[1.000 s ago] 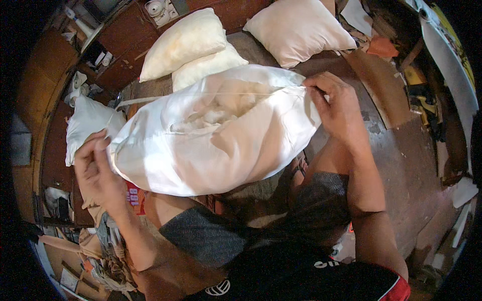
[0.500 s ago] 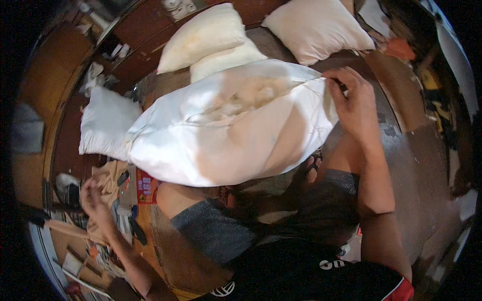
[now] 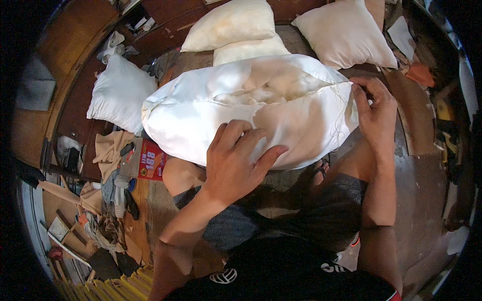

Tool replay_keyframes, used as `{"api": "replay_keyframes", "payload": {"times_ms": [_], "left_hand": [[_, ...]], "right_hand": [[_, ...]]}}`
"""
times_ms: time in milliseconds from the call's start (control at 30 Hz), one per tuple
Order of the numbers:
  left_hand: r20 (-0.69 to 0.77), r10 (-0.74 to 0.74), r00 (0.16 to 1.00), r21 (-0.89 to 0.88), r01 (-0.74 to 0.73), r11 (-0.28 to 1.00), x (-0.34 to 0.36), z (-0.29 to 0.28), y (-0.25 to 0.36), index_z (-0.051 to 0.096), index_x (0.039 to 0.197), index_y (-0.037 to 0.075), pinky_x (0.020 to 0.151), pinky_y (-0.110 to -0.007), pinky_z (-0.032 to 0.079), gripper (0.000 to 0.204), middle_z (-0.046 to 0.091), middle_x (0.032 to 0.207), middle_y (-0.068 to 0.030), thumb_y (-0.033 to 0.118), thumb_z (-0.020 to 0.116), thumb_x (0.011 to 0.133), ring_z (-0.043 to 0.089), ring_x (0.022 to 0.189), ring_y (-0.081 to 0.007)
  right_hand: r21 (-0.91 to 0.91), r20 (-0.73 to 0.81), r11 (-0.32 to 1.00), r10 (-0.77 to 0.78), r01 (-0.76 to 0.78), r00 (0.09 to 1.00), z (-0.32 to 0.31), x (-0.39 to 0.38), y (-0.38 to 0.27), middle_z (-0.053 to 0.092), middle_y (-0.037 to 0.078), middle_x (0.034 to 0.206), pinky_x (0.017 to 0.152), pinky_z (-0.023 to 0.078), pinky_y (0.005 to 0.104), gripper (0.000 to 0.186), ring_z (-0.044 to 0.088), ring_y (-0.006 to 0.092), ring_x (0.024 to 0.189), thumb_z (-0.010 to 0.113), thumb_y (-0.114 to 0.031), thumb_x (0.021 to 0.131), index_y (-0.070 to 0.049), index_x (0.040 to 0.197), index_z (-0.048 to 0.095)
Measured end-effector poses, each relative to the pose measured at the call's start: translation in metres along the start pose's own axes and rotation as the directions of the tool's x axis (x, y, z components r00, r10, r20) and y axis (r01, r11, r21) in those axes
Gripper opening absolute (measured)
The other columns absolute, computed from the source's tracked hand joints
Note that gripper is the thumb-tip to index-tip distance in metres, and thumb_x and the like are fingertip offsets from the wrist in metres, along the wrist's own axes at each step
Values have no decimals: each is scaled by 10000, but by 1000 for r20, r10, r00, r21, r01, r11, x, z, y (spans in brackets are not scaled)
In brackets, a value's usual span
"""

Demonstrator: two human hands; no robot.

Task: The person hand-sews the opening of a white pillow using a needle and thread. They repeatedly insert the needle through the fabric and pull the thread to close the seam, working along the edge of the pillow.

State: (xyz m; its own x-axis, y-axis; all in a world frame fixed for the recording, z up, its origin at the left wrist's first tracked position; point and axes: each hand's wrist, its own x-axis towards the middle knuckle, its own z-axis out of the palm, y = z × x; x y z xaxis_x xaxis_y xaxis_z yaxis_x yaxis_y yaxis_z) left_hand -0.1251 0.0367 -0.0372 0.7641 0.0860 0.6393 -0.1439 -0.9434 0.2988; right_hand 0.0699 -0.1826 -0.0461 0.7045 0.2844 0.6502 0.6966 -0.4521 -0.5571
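A large white pillow (image 3: 191, 133) lies across my knees. A long slit runs along its upper side, and fluffy filling (image 3: 281, 91) shows through the gap. My right hand (image 3: 375, 105) pinches the pillow's right corner, thumb against fingers. Loose thread (image 3: 342, 120) hangs in loops over the cover just beside that hand. In front of the pillow's near side is my left hand (image 3: 233, 160), its fingers loosely bent and the thumb apart. No held thing shows in it, and whether it touches the cloth is unclear.
Two pale pillows (image 3: 231, 27) are stacked beyond, another white pillow (image 3: 346, 32) lies at the far right, and one more pillow (image 3: 122, 93) at the left. A red printed packet (image 3: 151, 160) lies by my left knee, near crumpled cloth (image 3: 110, 150) and other clutter.
My left hand has swung in from the far left to the pillow's near side. My right hand keeps its hold on the corner. The whole view has shifted somewhat.
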Motion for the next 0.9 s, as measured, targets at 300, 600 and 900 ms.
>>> {"api": "replay_keyframes", "payload": {"times_ms": [300, 600, 900], "left_hand": [[-69, 11, 998, 94, -5, 996, 31, 44, 10, 652, 843, 46, 678, -411, 511, 342, 580, 841, -104, 342, 819, 799, 611, 787, -312], [173, -77, 982, 68, 66, 995, 35, 68, 47, 675, 807, 57, 673, -458, 532, 260, 677, 844, -132, 296, 716, 901, 668, 768, -361], [138, -203, 969, 8, 204, 979, 39, 84, 32, 693, 824, 20, 698, -440, 537, 247, 696, 856, -183, 249, 686, 916, 682, 785, -375]], "right_hand": [[43, -7, 999, -9, 9, 1000, -2, -2, -4, 707, 164, 949, 812, 534, 380, 135, 695, 342, 894, 629, -57, 886, -16, 980, 717], [57, -18, 998, -38, 39, 999, -4, -3, -3, 699, 196, 964, 804, 539, 422, 124, 683, 386, 896, 646, -68, 889, -12, 975, 715], [47, -7, 997, -66, 67, 998, -6, -4, -9, 685, 199, 951, 802, 529, 445, 123, 666, 404, 900, 628, -66, 900, -6, 983, 697]]}}
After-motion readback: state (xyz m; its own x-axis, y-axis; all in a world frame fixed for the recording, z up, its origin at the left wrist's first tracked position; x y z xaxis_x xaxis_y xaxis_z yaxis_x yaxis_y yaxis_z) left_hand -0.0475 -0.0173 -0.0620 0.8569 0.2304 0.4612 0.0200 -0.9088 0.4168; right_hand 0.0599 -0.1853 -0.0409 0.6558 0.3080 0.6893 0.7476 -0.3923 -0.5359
